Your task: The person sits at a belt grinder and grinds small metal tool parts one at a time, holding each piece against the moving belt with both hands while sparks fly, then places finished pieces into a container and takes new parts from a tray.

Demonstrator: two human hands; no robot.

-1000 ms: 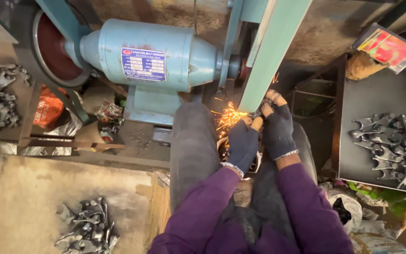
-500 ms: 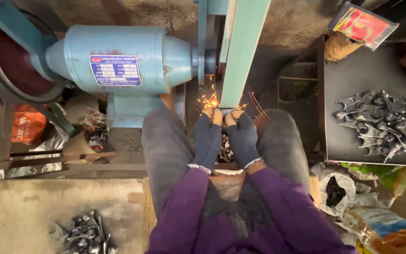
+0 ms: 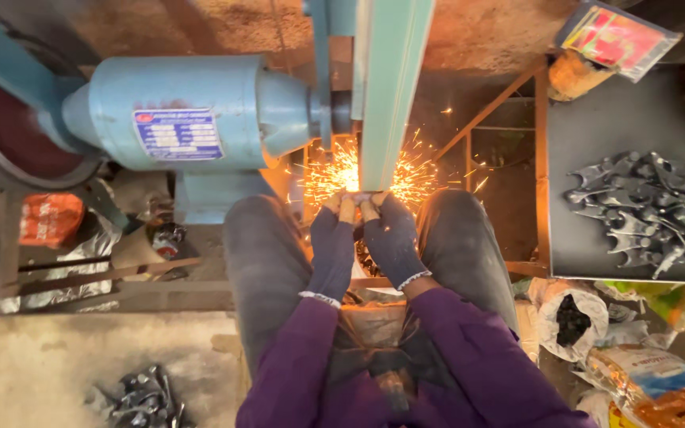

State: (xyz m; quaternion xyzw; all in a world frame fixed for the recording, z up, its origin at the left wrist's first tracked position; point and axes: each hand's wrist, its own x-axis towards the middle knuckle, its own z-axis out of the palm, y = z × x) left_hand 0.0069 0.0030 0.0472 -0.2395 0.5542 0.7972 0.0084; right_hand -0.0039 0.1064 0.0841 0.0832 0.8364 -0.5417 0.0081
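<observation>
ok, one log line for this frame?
left hand: gloved, on small metal piece | right hand: gloved, same piece | piece against green grinding belt | sparks both sides | blue motor at left

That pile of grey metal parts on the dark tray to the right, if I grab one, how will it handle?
The metal parts look rigid and probably heavy for their size. Their pronged shapes overlap, so one may snag others. Edges could be sharp.

Behind the pale green belt guard the grinding belt is hidden, the small piece pinched between the gloved left hand and right hand just below it is lost in sparks, and the red wheel far left of it is cut off.
</observation>
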